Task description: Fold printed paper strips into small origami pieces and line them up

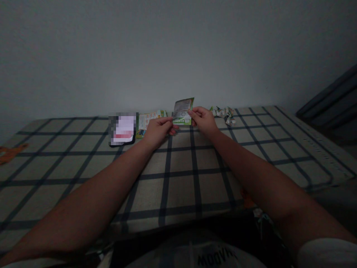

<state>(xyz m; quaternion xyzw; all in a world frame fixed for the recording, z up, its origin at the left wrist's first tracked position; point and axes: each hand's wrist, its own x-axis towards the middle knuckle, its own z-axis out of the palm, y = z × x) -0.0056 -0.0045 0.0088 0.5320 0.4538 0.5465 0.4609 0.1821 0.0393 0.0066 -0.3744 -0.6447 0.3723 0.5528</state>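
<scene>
A small green-edged printed paper (pixel 182 111), covered with fine text and dark print, is held up above the table between my two hands. My right hand (pixel 205 119) pinches its right edge between thumb and fingers. At the lower left corner, the closed fingers of my left hand (pixel 159 128) grip the paper. Behind my left hand lies a colourful printed leaflet (pixel 147 121), partly covered by the hand. Several crumpled pieces of printed paper (pixel 223 112) lie on the cloth just right of my right hand.
A phone-like device with a lit, blurred screen (pixel 124 128) lies left of the leaflet. The table wears a checked cloth (pixel 181 190) and stands against a plain wall (pixel 178 48). An orange item (pixel 11 153) is at the left edge, and dark folded fabric (pixel 331 96) at the right.
</scene>
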